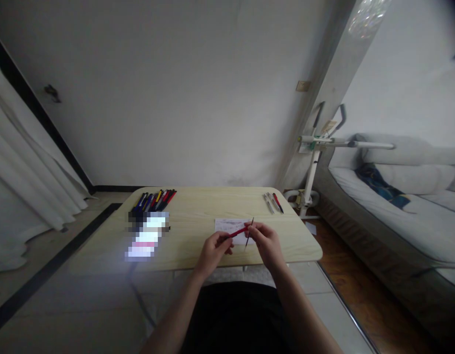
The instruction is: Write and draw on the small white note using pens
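My left hand (213, 250) is closed round one end of a red pen barrel (237, 232), whose other end points up and to the right. Between the thumb and fingers of my right hand (265, 242) is a thin dark pen refill (247, 240). It slants steeply across the far end of the barrel; whether the two touch, I cannot tell. Beneath both hands lies a sheet of paper (224, 224) with writing or marks on it, partly covered by them.
Several pens (156, 200) lie side by side at the table's far left. A blurred-out bright screen (148, 238) is in front of them. Several pens (273, 202), one red, lie at the far right of the wooden table (198, 201). A sofa (404, 211) stands beyond.
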The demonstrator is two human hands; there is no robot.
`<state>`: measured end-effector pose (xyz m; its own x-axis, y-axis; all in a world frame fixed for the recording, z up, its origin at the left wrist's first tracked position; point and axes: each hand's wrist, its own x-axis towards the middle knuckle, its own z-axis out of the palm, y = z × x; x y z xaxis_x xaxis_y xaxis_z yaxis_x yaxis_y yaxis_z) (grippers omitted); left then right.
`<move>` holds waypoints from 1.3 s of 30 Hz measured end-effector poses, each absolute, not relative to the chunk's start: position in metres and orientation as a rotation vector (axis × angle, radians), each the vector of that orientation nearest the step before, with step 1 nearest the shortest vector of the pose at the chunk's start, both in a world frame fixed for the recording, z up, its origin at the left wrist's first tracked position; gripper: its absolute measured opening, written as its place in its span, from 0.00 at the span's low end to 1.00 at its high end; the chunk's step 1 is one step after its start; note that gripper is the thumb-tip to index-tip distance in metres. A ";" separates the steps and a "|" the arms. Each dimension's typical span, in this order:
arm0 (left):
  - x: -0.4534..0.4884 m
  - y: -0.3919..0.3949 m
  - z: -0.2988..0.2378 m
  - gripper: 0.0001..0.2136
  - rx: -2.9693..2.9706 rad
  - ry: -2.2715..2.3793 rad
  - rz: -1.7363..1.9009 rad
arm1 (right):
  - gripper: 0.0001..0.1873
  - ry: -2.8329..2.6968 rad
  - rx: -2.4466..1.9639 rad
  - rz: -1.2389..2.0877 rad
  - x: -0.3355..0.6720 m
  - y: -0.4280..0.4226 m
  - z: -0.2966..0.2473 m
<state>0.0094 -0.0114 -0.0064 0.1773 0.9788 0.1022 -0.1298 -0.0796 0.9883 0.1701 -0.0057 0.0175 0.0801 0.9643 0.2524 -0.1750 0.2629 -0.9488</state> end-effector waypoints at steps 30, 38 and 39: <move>0.008 -0.013 -0.010 0.11 1.343 0.954 1.182 | 0.07 -0.824 -0.851 1.079 0.196 -0.009 0.001; 0.008 -0.014 -0.009 0.12 1.374 0.969 1.159 | 0.07 -0.734 -0.848 0.978 0.201 -0.009 0.008; 0.008 -0.014 -0.009 0.12 1.375 0.972 1.159 | 0.07 -0.720 -0.851 0.967 0.202 -0.008 0.008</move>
